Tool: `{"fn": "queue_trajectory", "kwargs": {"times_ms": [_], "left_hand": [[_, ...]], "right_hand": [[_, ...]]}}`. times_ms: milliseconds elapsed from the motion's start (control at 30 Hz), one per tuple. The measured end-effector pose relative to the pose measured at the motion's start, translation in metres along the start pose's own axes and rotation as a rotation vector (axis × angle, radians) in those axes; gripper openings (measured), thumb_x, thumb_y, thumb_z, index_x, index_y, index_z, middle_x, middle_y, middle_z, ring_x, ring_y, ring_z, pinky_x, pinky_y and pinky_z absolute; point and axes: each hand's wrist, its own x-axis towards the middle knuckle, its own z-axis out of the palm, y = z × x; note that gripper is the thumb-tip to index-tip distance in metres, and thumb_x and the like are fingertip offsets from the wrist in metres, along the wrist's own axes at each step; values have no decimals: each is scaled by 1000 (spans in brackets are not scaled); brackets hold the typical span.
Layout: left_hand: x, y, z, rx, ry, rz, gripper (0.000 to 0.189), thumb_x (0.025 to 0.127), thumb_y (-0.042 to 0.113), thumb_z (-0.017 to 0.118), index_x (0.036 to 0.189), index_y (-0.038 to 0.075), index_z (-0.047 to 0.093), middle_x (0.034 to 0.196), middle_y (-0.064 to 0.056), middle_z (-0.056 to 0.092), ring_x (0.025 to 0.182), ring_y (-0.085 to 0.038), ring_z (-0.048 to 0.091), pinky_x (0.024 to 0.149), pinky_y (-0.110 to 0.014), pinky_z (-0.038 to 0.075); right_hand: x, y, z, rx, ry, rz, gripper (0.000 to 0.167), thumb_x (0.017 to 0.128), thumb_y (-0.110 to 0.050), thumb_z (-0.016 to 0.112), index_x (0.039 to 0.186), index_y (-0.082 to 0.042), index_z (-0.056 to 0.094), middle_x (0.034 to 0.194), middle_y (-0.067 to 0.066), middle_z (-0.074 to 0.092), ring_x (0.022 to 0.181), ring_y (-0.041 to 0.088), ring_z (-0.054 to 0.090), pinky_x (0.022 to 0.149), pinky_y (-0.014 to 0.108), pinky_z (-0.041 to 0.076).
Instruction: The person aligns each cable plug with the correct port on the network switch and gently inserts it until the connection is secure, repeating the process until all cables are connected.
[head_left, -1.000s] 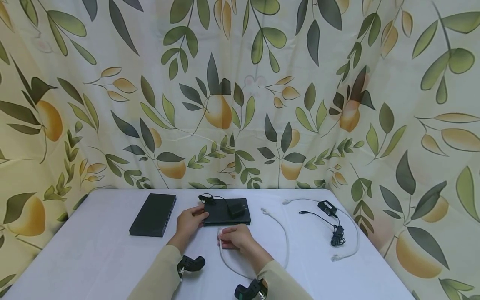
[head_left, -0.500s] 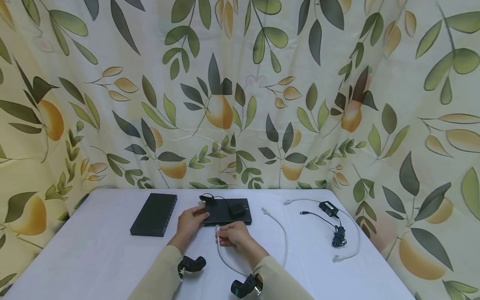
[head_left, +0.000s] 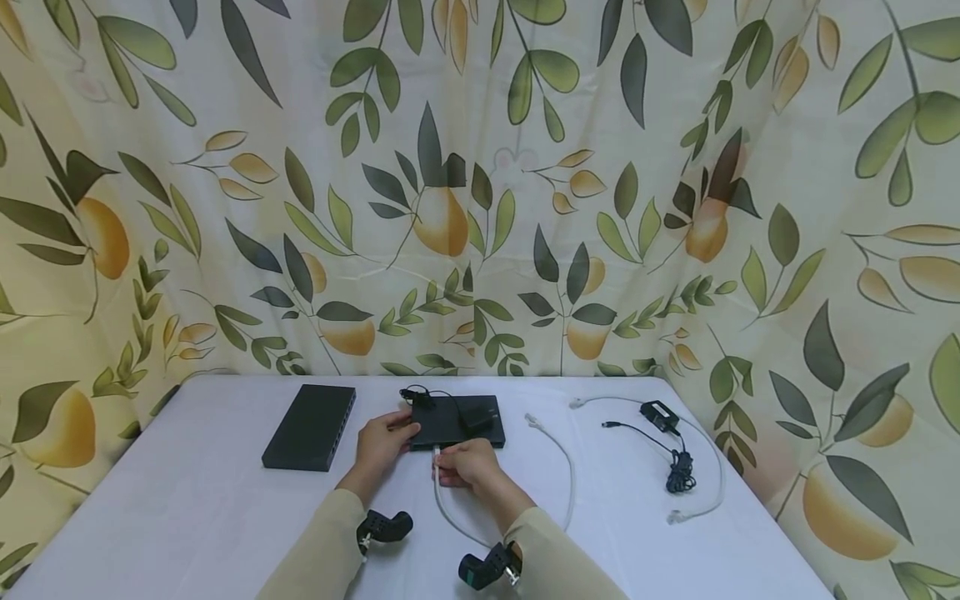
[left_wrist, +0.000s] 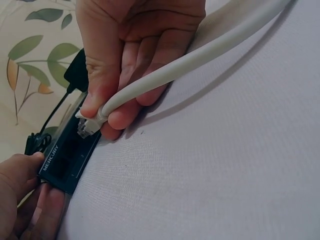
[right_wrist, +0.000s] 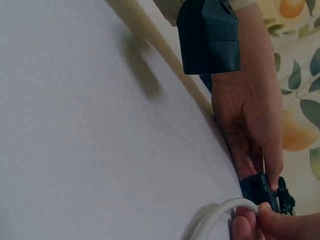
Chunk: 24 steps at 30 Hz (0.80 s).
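A pale cable (left_wrist: 175, 70) arcs over white cloth (head_left: 187, 517) before fruit-patterned drapes (head_left: 480, 208).

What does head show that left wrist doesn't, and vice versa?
Only head: the larger black box at left, the loose white cable and the black cord with inline box at right.

Only left wrist: the MERCURY lettering and, legibly, the clear plug tip.

Both: left hand gripping the smaller black device, right hand pinching the held white cable, power adapter on the device.
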Motion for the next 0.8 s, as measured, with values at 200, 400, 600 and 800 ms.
{"fn": "queue_trajectory", "kwargs": {"times_ms": [200,400,600,800], "left_hand": [[1,1,-1,12,-3,4,39,88,16,73,127,8,67,123,-15,68,100,-23,69,70,-26,59],[1,1,-1,10,-4,11,39,88,15,73,126,8,67,122,-15,68,97,-21,69,69,-26,59],[3,-1,-2,9,-6,11,40,88,15,73,127,8,67,123,-16,68,99,-23,70,69,-26,59],[1,0,-2,-29,-6,37,39,87,13,73,125,4,67,119,-17,69,94,-20,70,66,-26,59]], "right_hand": [[1,-1,0,-10,6,-7,11,87,-2,72,95,4,73,75,11,73,59,12,68,59,26,59],[0,-2,1,-21,10,-20,9,87,-2,71,94,3,74,74,10,73,57,11,67,57,25,58],[-2,-2,2,-4,19,-57,9,87,1,70,95,6,72,74,11,73,56,10,66,57,26,59],[-3,-1,3,-17,52,-76,10,87,1,70,95,6,73,71,9,71,56,10,65,56,26,58]]}}
